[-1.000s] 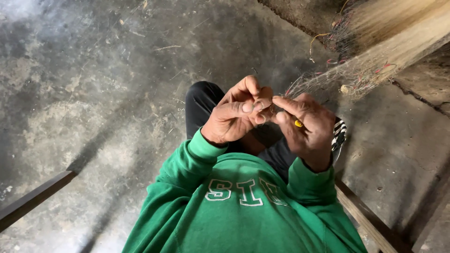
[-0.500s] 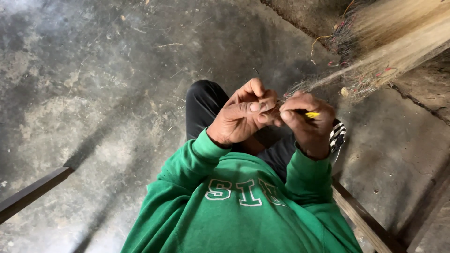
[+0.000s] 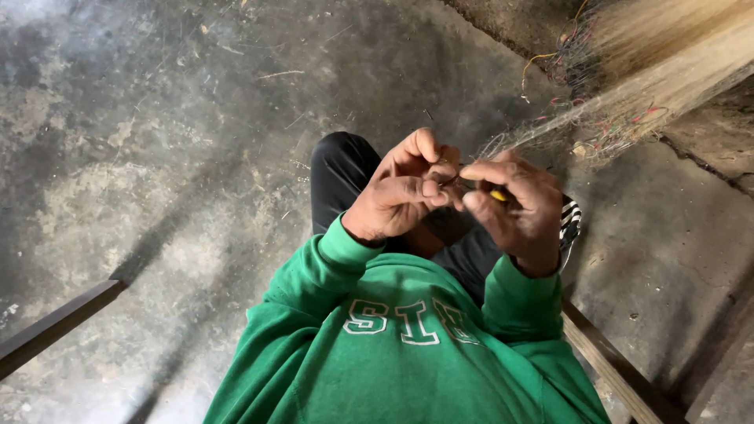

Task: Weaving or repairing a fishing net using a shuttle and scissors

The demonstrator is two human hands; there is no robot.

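Pinching thin stiff straw fibres point(image 3: 503, 143) between fingertips, the left hand point(image 3: 397, 196) meets the right hand point(image 3: 514, 208), which is closed around a small yellow tool point(image 3: 499, 195); the pale straw bundle point(image 3: 660, 74) lies at two o'clock.

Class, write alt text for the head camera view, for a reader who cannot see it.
Seen from above, a person in a green sweatshirt pinches thin straw strands between the left hand and the right hand, which also grips a small yellow object. Below lies a grey concrete floor.
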